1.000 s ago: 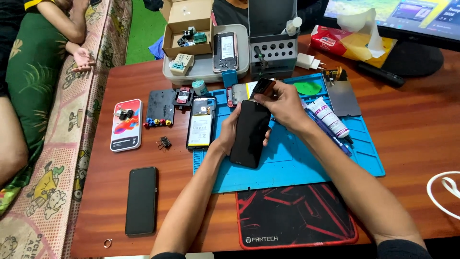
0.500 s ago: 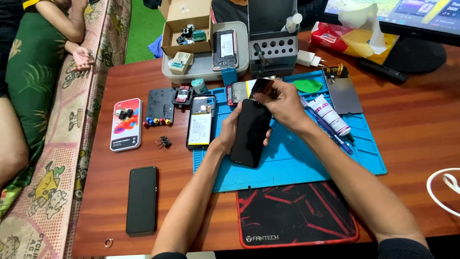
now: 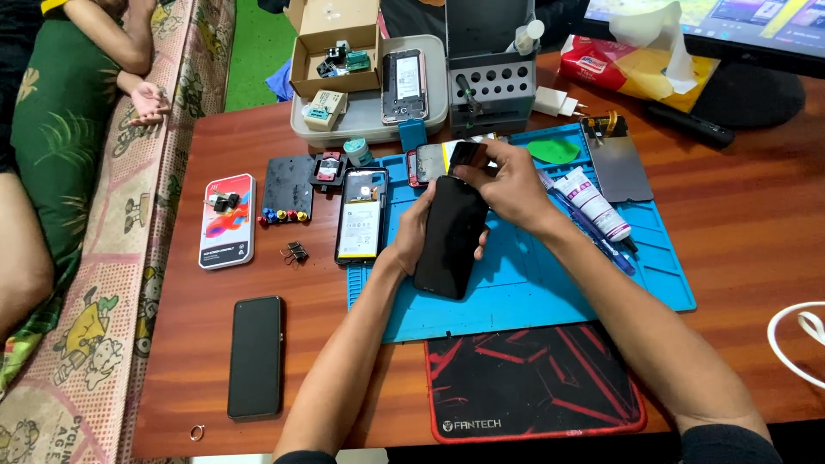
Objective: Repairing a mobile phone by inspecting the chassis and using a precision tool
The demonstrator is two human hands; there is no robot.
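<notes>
Between both hands (image 3: 507, 185) — black phone screen (image 3: 451, 236), gripped.

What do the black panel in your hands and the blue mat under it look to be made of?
Black panel: seemingly glass, glossy black, its flat face catching a soft sheen. Blue mat: probably silicone or rubber, matte, with moulded compartments along its top edge. Left hand grips the panel's side; right hand pinches its top.

Bare mat (image 3: 550, 288) right of phone (image 3: 451, 236)
</notes>
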